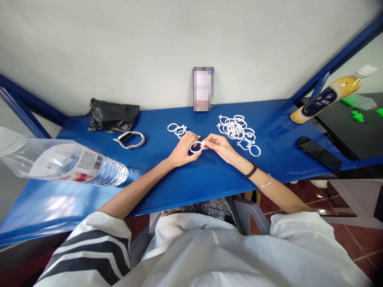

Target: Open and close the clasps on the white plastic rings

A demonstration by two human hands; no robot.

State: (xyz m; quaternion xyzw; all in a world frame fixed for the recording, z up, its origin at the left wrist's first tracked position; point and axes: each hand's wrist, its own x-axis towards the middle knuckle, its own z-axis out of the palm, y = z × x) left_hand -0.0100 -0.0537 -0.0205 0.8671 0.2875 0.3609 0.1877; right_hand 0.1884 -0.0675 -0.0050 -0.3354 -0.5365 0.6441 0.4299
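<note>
Between my two hands, just above the blue table, is a white plastic ring (196,151) with a small knob on its right side. My left hand (184,150) has its fingers closed around the ring's left part. With thumb and forefinger my right hand (219,146) pinches the ring at the knob. Right beyond my left fingers lies a small group of similar white rings (172,127), partly hidden by that hand. Past my right hand spreads a larger heap of white rings (235,128), tangled over one another.
A phone (203,89) leans on the wall behind the blue table (167,179). To the left are a black plastic bag (113,115), a pale-strapped watch (130,140) and a large water bottle (68,163). On the right are a yellow drink bottle (332,97) and a dark phone (318,154).
</note>
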